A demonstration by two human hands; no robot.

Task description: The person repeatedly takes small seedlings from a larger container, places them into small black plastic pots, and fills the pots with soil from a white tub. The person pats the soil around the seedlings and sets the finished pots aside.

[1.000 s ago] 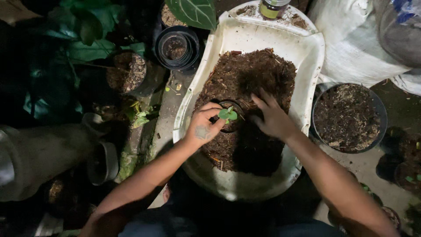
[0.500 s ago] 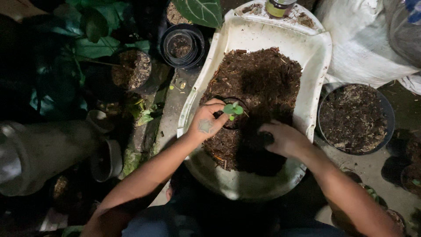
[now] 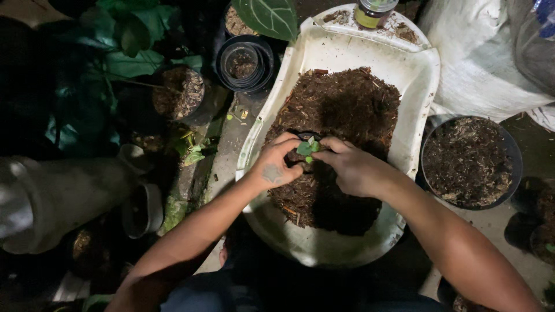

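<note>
We are holding the small black pot (image 3: 304, 155) over the soil in the white tub (image 3: 370, 55), left hand (image 3: 276, 164) and right hand (image 3: 352, 167) fingers closed around it; we are pressing gently, sparing the seedling (image 3: 308, 148).

Under my hands I see a white tub (image 3: 416, 75) of smooth, slightly glossy plastic, its rim smeared with dirt. The potting mix (image 3: 347, 110) in it is coarse and fibrous — matt brown, bark-like. The small pot (image 3: 304, 137) at my fingers looks like dark plastic; the seedling (image 3: 308, 148) in it has soft matt leaves. The round pot (image 3: 471, 162) of crumbly soil is dull black plastic, the nested pots (image 3: 245, 62) shinier. The sack (image 3: 480, 58) is white woven fabric — creased, faintly sheened.
</note>
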